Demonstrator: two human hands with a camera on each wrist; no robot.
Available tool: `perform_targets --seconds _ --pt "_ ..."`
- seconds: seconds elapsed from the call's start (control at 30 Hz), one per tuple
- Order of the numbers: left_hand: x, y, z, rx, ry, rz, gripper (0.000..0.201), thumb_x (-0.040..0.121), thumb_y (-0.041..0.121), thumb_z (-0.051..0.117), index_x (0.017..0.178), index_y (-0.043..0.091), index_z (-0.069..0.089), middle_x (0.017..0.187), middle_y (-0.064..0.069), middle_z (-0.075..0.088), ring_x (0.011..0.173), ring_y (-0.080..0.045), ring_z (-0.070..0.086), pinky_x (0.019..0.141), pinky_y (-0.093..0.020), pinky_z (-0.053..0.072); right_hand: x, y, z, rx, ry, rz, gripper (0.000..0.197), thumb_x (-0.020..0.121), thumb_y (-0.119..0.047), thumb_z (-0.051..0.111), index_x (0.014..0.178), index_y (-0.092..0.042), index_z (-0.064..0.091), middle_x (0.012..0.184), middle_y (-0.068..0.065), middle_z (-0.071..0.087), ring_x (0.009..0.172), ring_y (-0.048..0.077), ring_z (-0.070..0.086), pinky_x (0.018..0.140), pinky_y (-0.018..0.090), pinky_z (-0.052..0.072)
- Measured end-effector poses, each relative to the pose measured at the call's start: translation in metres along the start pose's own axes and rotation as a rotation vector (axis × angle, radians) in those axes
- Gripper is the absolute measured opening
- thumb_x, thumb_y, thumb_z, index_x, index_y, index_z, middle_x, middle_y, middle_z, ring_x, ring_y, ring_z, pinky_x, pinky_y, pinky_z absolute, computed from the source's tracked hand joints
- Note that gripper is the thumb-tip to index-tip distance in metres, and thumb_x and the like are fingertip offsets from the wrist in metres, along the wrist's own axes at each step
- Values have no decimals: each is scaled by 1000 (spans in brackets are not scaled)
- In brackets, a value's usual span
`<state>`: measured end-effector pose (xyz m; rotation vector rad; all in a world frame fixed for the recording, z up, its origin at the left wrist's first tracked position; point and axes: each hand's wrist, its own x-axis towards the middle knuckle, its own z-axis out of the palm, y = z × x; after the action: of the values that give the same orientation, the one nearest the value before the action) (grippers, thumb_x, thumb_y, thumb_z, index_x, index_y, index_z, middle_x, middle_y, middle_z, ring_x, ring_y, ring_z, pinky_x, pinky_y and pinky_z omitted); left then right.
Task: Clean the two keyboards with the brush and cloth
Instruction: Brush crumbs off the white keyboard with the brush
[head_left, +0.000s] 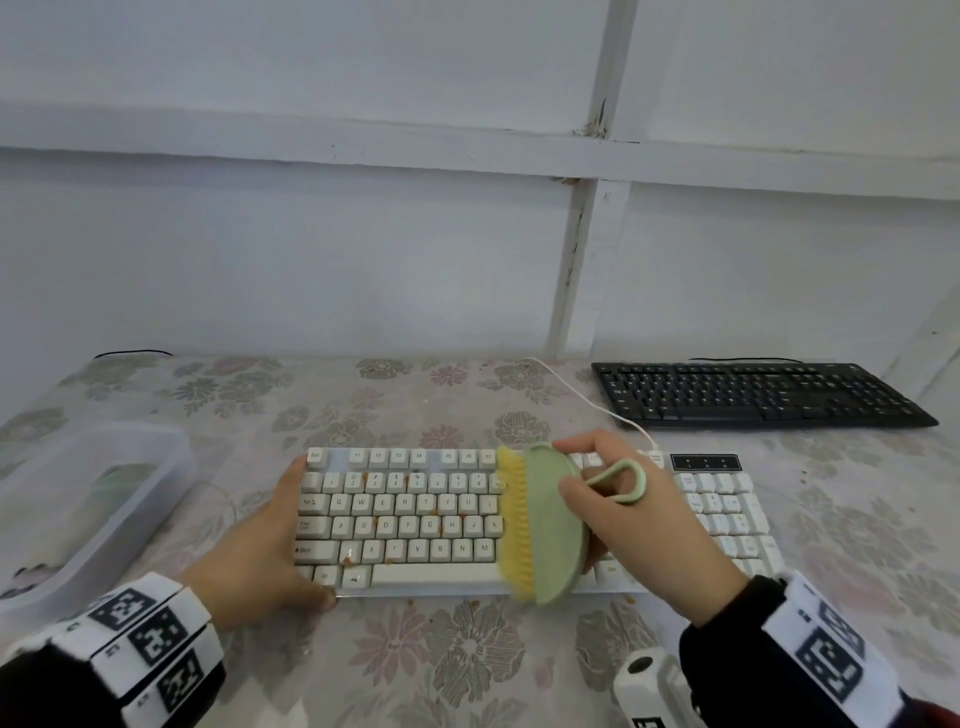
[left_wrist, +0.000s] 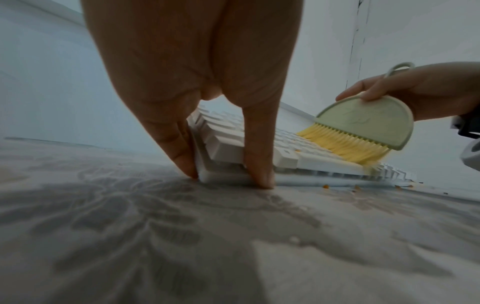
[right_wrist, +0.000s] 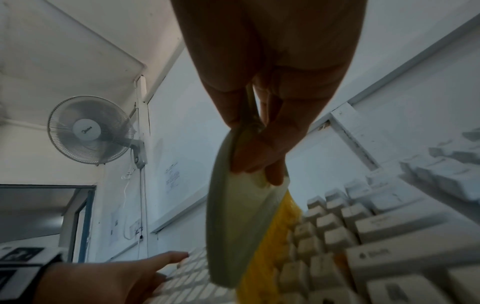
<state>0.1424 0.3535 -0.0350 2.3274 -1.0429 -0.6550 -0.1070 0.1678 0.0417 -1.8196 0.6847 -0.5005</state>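
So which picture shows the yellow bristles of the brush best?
The left wrist view: the brush shows side-on, its yellow bristles splayed against the white keyboard. The head view shows them from above; the right wrist view is blurry and edge-on.

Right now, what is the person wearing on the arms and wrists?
Both hands are bare. The left wrist and right wrist each carry a white band printed with black square code markers, over black sleeves. A white camera housing sits under the right wrist.
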Motion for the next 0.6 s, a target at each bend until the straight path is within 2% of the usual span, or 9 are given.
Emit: perform_targets --seconds 0.07,0.13,0.2,0.33,0.4,0.5,0.6 --pt "0 1 0 1 4 -4 137 54 23 87 145 35 -15 123 10 49 102 -9 57 87 -23 48 -10 1 2 -5 -56 5 22 91 -8 52 97 -26 61 62 7 51 54 19 52 47 30 52" --pt "1 1 -1 -5 -2 4 138 52 24 87 145 35 -15 124 9 49 102 -9 57 89 -25 49 -17 -1 2 16 -93 32 22 90 -7 52 96 -26 62 65 10 51 55 21 54 44 26 49" --pt "2 0 -1 1 -9 6 140 52 24 87 144 35 -17 124 9 49 102 -10 57 90 -27 49 -20 -6 -2 44 -75 20 23 90 -5 53 95 -24 64 64 8 53 54 18 57 42 25 47" --pt "3 -3 -1 -13 -12 17 142 51 25 87 145 36 -18 124 10 49 103 -9 57 91 -28 50 -5 -16 -7 85 81 -70 24 88 -2 53 97 -20 65 55 -2 56 47 11 57 41 25 47" --pt "3 -4 -1 -16 -9 27 141 50 26 87 144 37 -18 123 12 49 103 -8 58 91 -28 50 6 -20 -6 97 130 -81 23 89 -5 53 101 -22 63 60 -1 63 51 11 61 43 26 49" --pt "2 -5 -1 -12 -6 35 140 51 26 87 143 40 -18 119 15 51 99 -6 59 88 -27 51 19 -20 -1 98 128 -87 22 90 -8 54 102 -25 61 75 2 69 64 16 68 50 34 55" --pt "2 -4 -1 -15 -1 47 139 50 25 86 143 40 -17 119 16 52 99 -6 59 87 -27 52 24 -17 5 80 107 -63 22 91 -5 52 103 -22 60 68 -5 66 60 10 67 48 32 55"
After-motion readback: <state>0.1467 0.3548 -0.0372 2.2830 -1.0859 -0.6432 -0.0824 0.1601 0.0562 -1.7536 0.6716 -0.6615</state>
